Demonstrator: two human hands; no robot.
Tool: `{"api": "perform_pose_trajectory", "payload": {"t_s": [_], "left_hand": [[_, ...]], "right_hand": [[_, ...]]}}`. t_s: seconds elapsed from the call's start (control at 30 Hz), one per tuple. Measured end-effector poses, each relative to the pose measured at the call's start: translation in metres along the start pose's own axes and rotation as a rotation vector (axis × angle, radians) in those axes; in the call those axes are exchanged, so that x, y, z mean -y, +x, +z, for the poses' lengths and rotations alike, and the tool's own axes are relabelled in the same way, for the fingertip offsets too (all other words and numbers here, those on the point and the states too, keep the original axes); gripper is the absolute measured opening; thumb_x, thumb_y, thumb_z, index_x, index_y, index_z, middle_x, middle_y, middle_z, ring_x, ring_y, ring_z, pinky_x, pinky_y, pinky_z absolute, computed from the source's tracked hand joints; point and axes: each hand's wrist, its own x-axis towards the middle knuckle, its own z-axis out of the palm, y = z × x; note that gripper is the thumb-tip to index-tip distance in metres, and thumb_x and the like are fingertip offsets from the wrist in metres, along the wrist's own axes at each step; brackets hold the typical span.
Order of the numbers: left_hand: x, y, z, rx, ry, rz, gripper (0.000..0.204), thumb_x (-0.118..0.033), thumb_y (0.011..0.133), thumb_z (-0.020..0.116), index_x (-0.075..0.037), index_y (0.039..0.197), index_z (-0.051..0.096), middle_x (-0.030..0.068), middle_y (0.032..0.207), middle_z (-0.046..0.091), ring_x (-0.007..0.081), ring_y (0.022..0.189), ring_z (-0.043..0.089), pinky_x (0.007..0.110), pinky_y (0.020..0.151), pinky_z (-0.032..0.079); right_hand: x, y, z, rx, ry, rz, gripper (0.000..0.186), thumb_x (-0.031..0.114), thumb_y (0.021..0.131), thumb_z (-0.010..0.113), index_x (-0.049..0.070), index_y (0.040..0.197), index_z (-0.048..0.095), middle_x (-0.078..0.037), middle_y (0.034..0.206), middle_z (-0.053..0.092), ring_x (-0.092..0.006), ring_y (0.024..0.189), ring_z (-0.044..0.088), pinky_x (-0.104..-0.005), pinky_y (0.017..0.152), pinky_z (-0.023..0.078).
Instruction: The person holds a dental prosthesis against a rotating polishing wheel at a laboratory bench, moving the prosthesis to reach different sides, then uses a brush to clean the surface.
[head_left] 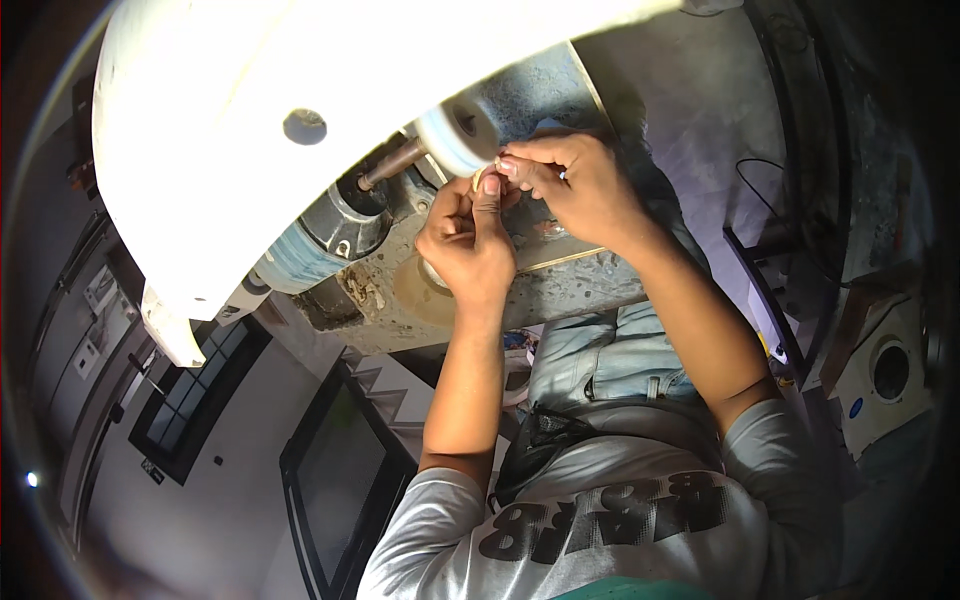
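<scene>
My left hand (468, 245) is closed with a small yellowish piece (478, 180) pinched at its fingertips, while my right hand (582, 188) brings thumb and forefinger close together just right of it; whether they grip it too I cannot tell. Just beyond is the white wheel (452, 142), its motor (325, 240) to the left.

From afar, I'm viewing the motor (310, 245) lying left on the workbench (575, 290), its shaft (395, 163) reaching right into the wheel (450, 140). Below the wheel's rim, the left hand (468, 240) and right hand (575, 190) are meeting — a small workpiece (478, 181) sitting in the left's fingers. The curved shade (240, 150) is hanging above the motor.
</scene>
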Motion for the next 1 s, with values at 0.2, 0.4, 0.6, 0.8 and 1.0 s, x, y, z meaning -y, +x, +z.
{"api": "perform_pose_trajectory", "payload": {"t_s": [0.2, 0.4, 0.6, 0.8, 1.0], "left_hand": [[0.004, 0.002, 0.001, -0.022, -0.066, 0.029, 0.016, -0.002, 0.085, 0.059, 0.011, 0.094, 0.059, 0.0142, 0.082, 0.065, 0.0152, 0.072, 0.063, 0.029, 0.066, 0.056], [-0.001, -0.002, -0.003, -0.022, -0.110, 0.001, 0.016, -0.003, 0.086, 0.058, 0.012, 0.092, 0.060, 0.0136, 0.078, 0.064, 0.0160, 0.070, 0.063, 0.031, 0.064, 0.056], [0.003, 0.003, -0.014, 0.000, -0.163, -0.050, 0.016, -0.003, 0.087, 0.056, 0.012, 0.093, 0.058, 0.0145, 0.080, 0.065, 0.0166, 0.069, 0.064, 0.029, 0.067, 0.056], [-0.003, 0.005, -0.008, 0.067, -0.103, -0.079, 0.014, -0.001, 0.087, 0.056, 0.011, 0.092, 0.059, 0.0131, 0.079, 0.065, 0.0142, 0.069, 0.063, 0.026, 0.066, 0.053], [0.019, -0.004, -0.010, -0.062, 0.113, 0.246, 0.017, -0.001, 0.085, 0.059, 0.010, 0.097, 0.059, 0.0128, 0.083, 0.066, 0.0144, 0.072, 0.064, 0.024, 0.068, 0.052]], "right_hand": [[-0.006, 0.004, -0.002, 0.037, 0.026, 0.007, 0.019, 0.009, 0.085, 0.059, -0.003, 0.099, 0.063, -0.016, 0.082, 0.065, -0.0143, 0.068, 0.061, -0.0260, 0.061, 0.048], [0.002, -0.003, 0.001, 0.030, 0.036, -0.085, 0.017, 0.008, 0.084, 0.059, -0.003, 0.096, 0.064, -0.016, 0.077, 0.065, -0.0144, 0.063, 0.060, -0.0272, 0.057, 0.046], [0.005, -0.003, 0.008, -0.028, -0.114, -0.132, 0.016, 0.008, 0.083, 0.059, -0.003, 0.094, 0.065, -0.017, 0.076, 0.065, -0.0171, 0.064, 0.063, -0.0283, 0.058, 0.048], [0.002, -0.002, 0.002, 0.004, -0.024, -0.013, 0.017, 0.009, 0.084, 0.059, -0.006, 0.092, 0.064, -0.015, 0.074, 0.066, -0.0109, 0.068, 0.063, -0.0259, 0.059, 0.048], [-0.010, -0.006, 0.009, -0.062, 0.030, -0.199, 0.016, 0.005, 0.084, 0.058, -0.006, 0.095, 0.063, -0.016, 0.083, 0.066, -0.0180, 0.072, 0.066, -0.0270, 0.063, 0.050]]}}
